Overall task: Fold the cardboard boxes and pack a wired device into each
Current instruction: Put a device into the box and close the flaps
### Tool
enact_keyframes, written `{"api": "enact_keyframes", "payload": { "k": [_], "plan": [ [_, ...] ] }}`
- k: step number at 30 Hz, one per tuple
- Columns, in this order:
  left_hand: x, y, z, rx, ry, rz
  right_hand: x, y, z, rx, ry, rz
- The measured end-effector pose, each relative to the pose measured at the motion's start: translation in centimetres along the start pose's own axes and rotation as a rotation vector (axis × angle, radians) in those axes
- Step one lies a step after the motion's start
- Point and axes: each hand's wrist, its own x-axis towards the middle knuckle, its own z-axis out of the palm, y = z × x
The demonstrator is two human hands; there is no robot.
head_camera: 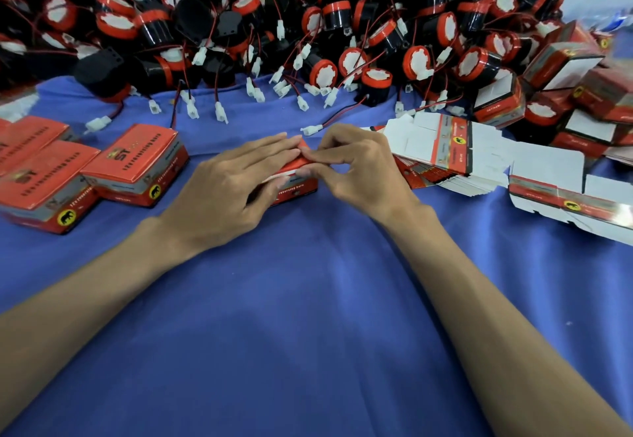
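Head view: at the centre of the blue cloth (pixel 308 299) sits a red cardboard box (pixel 295 187), between both hands. The left hand (pixel 236 179) lies flat on its top, fingers straight and pressing down. The right hand (pixel 356 169) pinches the box's lid edge with curled fingertips. At 12 o'clock lies a heap of wired horns (pixel 239 25). At 9 o'clock sit closed boxes (pixel 137 166). At 3 o'clock lies a stack of flat box blanks (pixel 445 148).
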Motion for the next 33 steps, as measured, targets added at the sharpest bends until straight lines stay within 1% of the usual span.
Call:
{"api": "enact_keyframes", "payload": {
  "k": [4,7,10,15,17,18,19,20,21,22,23,25,27,28,30,33],
  "plan": [
    [0.0,0.4,0.1,0.102,0.004,-0.001,-0.2,-0.1,0.1,-0.062,0.009,-0.042],
    [0.0,0.5,0.2,0.171,0.023,0.013,-0.3,-0.2,0.0,-0.125,-0.032,-0.038],
    [0.3,0.4,0.3,0.188,0.049,0.009,0.0,-0.3,0.1,-0.17,-0.056,-0.044],
    [0.1,0.6,0.4,0.265,0.044,0.011,-0.5,-0.5,0.0,-0.175,-0.107,-0.037],
    [0.1,0.6,0.2,0.36,0.058,0.007,-0.7,-0.8,-0.1,-0.254,-0.115,-0.066],
    [0.1,0.5,0.1,0.413,0.067,-0.005,-0.8,-0.8,0.0,-0.313,-0.101,-0.089],
    [0.0,0.4,0.0,0.454,0.082,-0.024,-0.9,-0.8,0.1,-0.382,-0.053,-0.099],
    [0.0,0.3,0.0,0.478,0.103,-0.042,-0.8,-0.6,0.1,-0.469,0.031,-0.078],
    [-0.2,0.2,0.1,0.486,0.124,-0.053,-0.8,-0.4,0.1,-0.576,0.116,-0.008],
    [-0.3,0.2,0.3,0.484,0.141,-0.056,-0.7,-0.1,0.0,-0.687,0.167,0.106],
    [-0.4,0.2,0.4,0.476,0.154,-0.051,-0.6,0.3,-0.2,-0.779,0.154,0.246],
    [-0.4,-0.1,0.5,0.479,0.155,-0.041,-0.7,1.1,-0.8,-0.855,-0.008,0.532],
    [-0.2,-1.0,0.1,0.53,0.112,-0.102,-1.1,2.3,-1.3,-0.86,-0.148,0.717],
    [0.0,-1.6,-0.3,0.564,0.068,-0.178,-1.3,2.9,-1.5,-0.862,-0.187,0.761],
    [0.4,-2.9,-1.1,0.62,-0.041,-0.345,-1.4,3.6,-1.7,-0.886,-0.233,0.768],
    [0.1,-5.0,-2.1,0.671,-0.144,-0.494,-1.3,3.5,-1.6,-0.881,-0.174,0.663]
  ]
}}
